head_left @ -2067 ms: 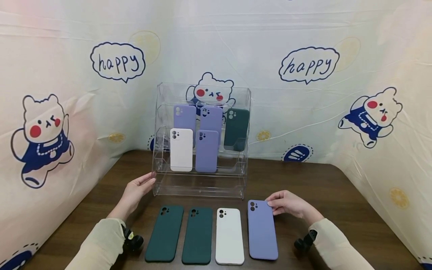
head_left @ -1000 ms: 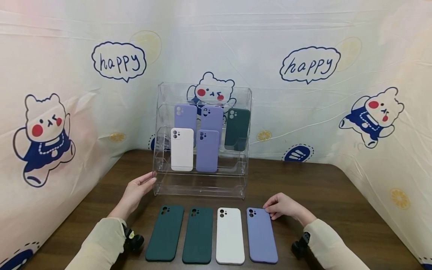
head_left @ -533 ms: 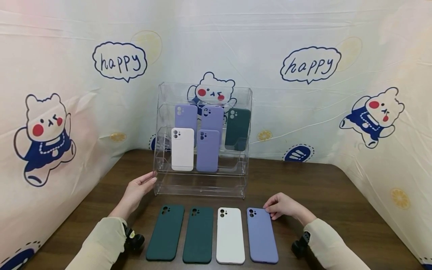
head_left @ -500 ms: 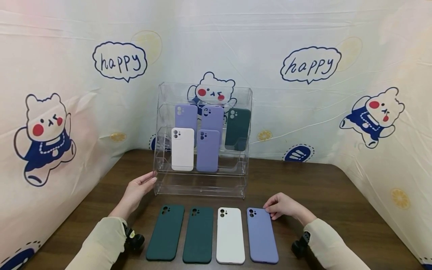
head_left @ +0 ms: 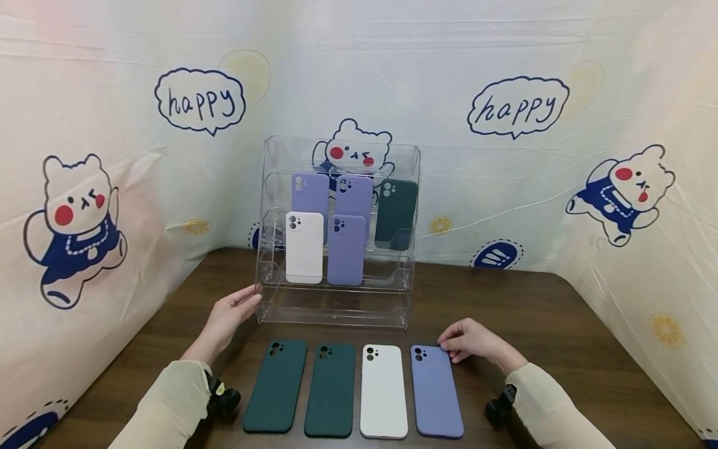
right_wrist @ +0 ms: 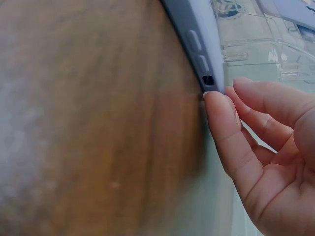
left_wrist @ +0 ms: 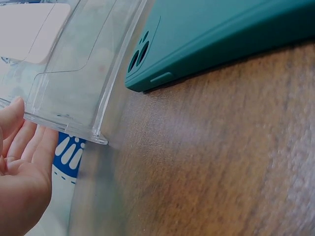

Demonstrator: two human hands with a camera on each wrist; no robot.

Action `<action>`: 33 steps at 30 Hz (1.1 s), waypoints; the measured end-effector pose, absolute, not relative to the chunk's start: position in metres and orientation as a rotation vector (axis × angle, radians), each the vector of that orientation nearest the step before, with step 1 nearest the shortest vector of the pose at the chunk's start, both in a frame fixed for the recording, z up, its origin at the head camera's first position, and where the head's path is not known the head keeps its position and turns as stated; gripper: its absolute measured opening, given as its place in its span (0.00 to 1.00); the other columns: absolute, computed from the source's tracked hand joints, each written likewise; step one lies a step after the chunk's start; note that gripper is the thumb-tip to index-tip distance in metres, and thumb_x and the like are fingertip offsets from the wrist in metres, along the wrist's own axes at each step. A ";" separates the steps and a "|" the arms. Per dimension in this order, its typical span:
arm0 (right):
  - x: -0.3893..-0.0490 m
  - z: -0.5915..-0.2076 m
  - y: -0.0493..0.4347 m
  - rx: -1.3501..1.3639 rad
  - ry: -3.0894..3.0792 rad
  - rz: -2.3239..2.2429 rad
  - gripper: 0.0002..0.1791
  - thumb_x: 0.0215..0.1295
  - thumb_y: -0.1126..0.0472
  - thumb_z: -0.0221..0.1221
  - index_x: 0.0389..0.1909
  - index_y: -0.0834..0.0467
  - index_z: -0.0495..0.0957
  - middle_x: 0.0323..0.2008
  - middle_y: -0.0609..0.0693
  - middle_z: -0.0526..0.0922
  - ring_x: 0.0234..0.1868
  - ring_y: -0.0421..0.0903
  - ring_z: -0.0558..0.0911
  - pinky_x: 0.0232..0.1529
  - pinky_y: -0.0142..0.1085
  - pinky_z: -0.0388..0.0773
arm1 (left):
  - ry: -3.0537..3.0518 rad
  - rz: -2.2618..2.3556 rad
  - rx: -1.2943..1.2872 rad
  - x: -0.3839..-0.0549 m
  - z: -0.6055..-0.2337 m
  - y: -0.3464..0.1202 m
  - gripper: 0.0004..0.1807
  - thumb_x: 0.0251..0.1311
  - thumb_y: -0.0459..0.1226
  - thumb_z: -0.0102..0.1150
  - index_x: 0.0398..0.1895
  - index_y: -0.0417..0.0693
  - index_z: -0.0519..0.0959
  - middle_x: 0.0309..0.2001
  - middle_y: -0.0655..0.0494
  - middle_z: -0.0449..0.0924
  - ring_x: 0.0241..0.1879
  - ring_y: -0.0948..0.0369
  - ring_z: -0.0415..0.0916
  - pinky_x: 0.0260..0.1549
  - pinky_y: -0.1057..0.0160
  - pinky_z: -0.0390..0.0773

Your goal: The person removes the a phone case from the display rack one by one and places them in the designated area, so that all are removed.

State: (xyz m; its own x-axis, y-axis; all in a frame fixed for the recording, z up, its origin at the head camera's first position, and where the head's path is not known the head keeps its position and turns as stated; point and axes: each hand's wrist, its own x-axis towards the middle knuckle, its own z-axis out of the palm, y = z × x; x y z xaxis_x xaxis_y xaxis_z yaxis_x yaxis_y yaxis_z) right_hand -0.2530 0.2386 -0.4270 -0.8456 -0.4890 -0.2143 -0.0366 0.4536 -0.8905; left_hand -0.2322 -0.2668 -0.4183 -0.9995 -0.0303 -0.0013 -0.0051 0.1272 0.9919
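My right hand (head_left: 477, 343) pinches the top right corner of a purple phone case (head_left: 437, 393), the rightmost in a row lying on the table. In the right wrist view, thumb and index finger meet at that case's corner, beside its side cutouts. My left hand (head_left: 227, 318) holds the lower left edge of a clear acrylic display stand (head_left: 336, 317), thumb in front and fingers along its side. The row also has a white phone case (head_left: 384, 393) and two dark green phone cases, one farthest left (head_left: 275, 386) and one beside it (head_left: 330, 390).
Upright on the stand's tiers are a white case (head_left: 304, 249), a purple case (head_left: 346, 252) beside it, two more purple cases behind and a green case (head_left: 397, 215) at right. A printed cloth (head_left: 437, 75) hangs around the brown table (head_left: 505, 299).
Since the earliest frame, my right hand has shifted slightly left and the purple case's top end has come down toward me, in line with the row. My left hand has stayed on the stand.
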 end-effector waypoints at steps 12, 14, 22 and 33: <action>-0.262 -0.386 0.239 -0.551 2.311 -1.436 0.18 0.62 0.64 0.58 0.46 0.75 0.73 0.30 0.64 0.77 0.28 0.50 0.80 0.34 0.48 0.81 | -2.361 -2.047 0.050 -0.233 -0.419 -0.267 0.32 0.66 0.44 0.50 0.68 0.37 0.56 0.67 0.44 0.56 0.63 0.51 0.58 0.55 0.61 0.66; -0.265 -0.377 0.237 -0.571 2.331 -1.442 0.18 0.62 0.64 0.59 0.46 0.74 0.74 0.30 0.62 0.77 0.28 0.51 0.80 0.35 0.50 0.80 | -2.362 -2.045 0.051 -0.233 -0.420 -0.267 0.32 0.66 0.44 0.50 0.68 0.37 0.56 0.67 0.44 0.56 0.62 0.51 0.58 0.55 0.62 0.66; -0.278 -0.335 0.227 -0.590 2.431 -1.463 0.17 0.62 0.63 0.59 0.47 0.70 0.75 0.32 0.57 0.78 0.32 0.54 0.80 0.37 0.48 0.81 | -2.357 -2.049 0.051 -0.233 -0.420 -0.267 0.31 0.66 0.43 0.50 0.68 0.37 0.57 0.67 0.44 0.56 0.62 0.51 0.58 0.55 0.62 0.66; -0.286 -0.289 0.197 -0.663 2.507 -1.460 0.19 0.63 0.60 0.58 0.51 0.68 0.74 0.41 0.61 0.77 0.38 0.59 0.79 0.38 0.44 0.81 | -2.346 -2.061 0.032 -0.233 -0.422 -0.268 0.32 0.66 0.43 0.49 0.68 0.36 0.56 0.67 0.43 0.55 0.62 0.50 0.58 0.55 0.61 0.66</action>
